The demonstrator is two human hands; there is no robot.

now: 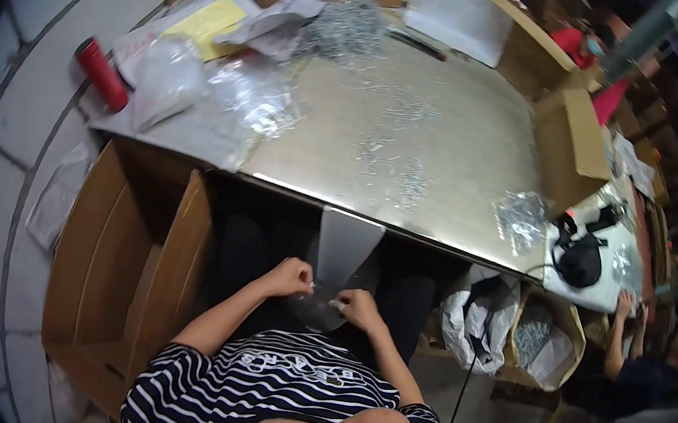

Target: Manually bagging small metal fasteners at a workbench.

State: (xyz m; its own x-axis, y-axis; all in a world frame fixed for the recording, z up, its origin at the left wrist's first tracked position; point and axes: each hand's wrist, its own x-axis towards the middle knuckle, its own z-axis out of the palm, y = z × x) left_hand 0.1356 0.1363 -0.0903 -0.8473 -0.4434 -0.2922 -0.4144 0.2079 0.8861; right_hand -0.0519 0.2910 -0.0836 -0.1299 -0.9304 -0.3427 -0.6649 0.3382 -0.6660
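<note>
the small metal pieces scattered on the table are too tiny to identify.

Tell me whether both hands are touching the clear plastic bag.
Touching. The head view shows the left hand and the right hand pinching opposite edges of the clear plastic bag.

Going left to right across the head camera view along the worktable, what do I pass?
Red cylinder → yellow paper → pile of small metal parts → white sheet → open cardboard box → black bundle on the white surface.
</note>
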